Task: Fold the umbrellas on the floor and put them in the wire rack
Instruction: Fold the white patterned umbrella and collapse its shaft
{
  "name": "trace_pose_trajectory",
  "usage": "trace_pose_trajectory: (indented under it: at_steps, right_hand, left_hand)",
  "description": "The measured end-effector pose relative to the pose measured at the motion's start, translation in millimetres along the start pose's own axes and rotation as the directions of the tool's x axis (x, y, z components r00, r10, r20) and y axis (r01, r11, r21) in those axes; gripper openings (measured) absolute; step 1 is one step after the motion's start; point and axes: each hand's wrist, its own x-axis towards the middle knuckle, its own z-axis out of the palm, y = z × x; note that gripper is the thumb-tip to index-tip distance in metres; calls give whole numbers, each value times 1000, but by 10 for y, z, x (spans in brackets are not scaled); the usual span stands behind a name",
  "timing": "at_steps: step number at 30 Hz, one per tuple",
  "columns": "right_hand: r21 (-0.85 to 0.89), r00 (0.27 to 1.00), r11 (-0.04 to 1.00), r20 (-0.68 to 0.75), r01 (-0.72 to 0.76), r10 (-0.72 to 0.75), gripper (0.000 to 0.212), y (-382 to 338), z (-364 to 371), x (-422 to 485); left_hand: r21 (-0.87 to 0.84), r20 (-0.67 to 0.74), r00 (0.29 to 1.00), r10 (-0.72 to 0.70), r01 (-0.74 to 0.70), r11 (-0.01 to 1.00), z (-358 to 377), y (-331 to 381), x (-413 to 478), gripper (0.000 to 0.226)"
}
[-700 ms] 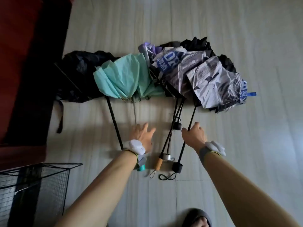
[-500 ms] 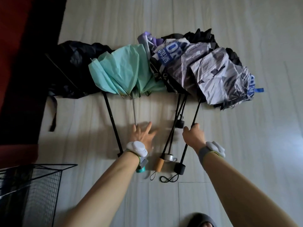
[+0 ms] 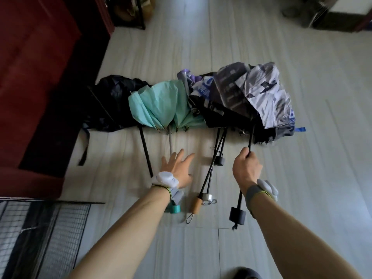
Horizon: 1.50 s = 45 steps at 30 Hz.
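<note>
Right hand (image 3: 246, 170) clamped on an umbrella shaft (image 3: 250, 141), folding not yet begun

Floor (image 3: 241, 47) carries a row of umbrellas, canopies slack, shafts drawn out, handles toward the person. Rack (image 3: 40, 228) stands at lower left, well apart from the row. Grey umbrella (image 3: 267, 101) at the row's right end is the one in hand: fingers curl round its shaft just below the canopy, its handle (image 3: 237, 216) near the wrist. Left hand (image 3: 177, 168) hovers beside the mint umbrella (image 3: 161, 103), fingers spread, holding nothing. Judged step: picking one up to fold. Next calls for the left hand on the handle, to push the shaft short
</note>
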Motion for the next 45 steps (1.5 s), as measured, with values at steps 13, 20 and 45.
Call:
trace_pose_trajectory:
  at_steps: [13,20,45]
  right_hand:
    - [30,891,892,42,450,-451,47,-651,-919,-1144]
    - [-31,750,750,74,661,-657,47,-849,-1163,-1804]
    - [188,782,808,208,558,-588,21,-804,-1271,-1998]
  left_hand:
    - [-531,-350,900,-258,36,847,-1887,-113,-1444,84]
    - [-822,-390,878,-278,-197,534,-2184,53,-2094,117]
    - [-986,-139,927,-348,-164,-43,-1678,-462,-2109,27]
